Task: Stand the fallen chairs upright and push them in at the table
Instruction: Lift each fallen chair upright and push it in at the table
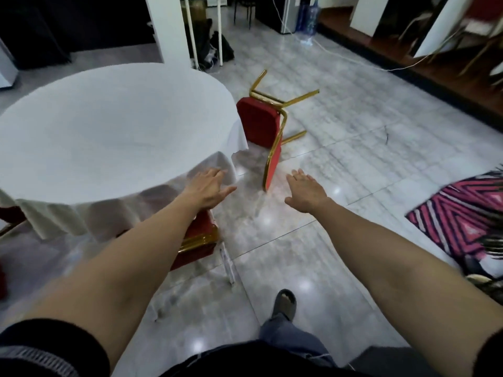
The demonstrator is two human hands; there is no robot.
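Chair (268, 131) lay tipped on the floor off the tabletop's (109, 126) right edge, both hands (209, 189) (306, 190) spread wide and empty, reaching to lift it.

- Striped pink/black/white rug (460, 216) on floor at right, partly cut off by frame edge.
- White cable (351, 57) runs across grey tile floor (353, 164) at back.
- Blue water jugs (309, 16), blurry, prob. two, at back wall.
- Dark bag (220, 49) beside white stand legs (206, 31).
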